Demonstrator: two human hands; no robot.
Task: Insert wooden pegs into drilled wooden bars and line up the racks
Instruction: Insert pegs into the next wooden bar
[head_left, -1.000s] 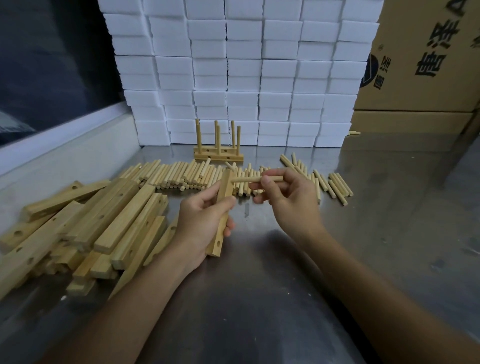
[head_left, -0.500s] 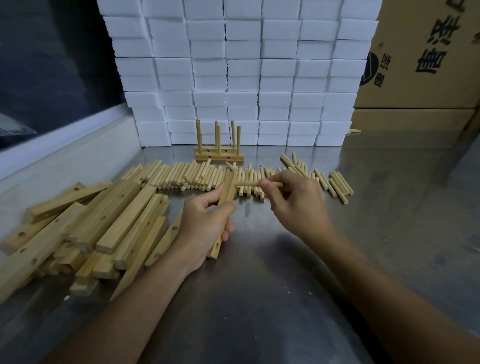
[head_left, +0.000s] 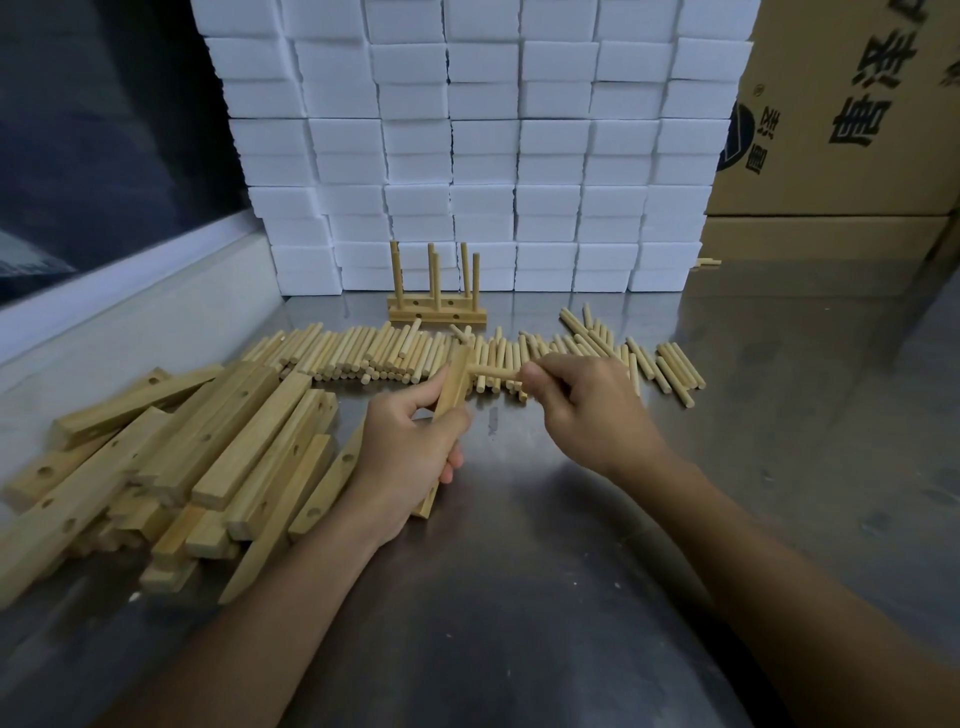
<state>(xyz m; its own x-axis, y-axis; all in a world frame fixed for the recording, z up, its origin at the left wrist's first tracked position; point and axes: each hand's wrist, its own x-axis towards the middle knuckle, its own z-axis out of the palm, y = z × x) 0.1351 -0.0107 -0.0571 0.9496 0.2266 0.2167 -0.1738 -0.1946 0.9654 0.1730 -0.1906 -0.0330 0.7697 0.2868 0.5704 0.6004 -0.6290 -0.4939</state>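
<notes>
A person is fitting a wooden peg (head_left: 493, 372) into a drilled wooden bar (head_left: 451, 392) above a steel worktable (head_left: 519, 597), with the work looking only just begun. The left hand (head_left: 413, 460) is wrapping its fingers round the bar and holding it nearly on end, while the right hand (head_left: 589, 402), at about three o'clock from the bar, is pinching the peg between fingertips and pressing its tip sideways against the bar's upper end. Whether the tip is already seated in a hole cannot be told from this angle.

Only one finished rack (head_left: 437, 306) is standing so far, at twelve o'clock from the hands, its pegs rising upright just in front of a wall of white foam blocks (head_left: 483, 156). No second rack is standing beside it, so the lining-up is judged hardly started.

Much is waiting: a long row of loose pegs (head_left: 363, 353) is lying across the table between the hands and the rack, and a heap of undrilled-looking and drilled bars (head_left: 208, 457) is sitting at nine o'clock, touching the left wrist's side. Cardboard cartons (head_left: 841, 130) are stacked at two o'clock.
</notes>
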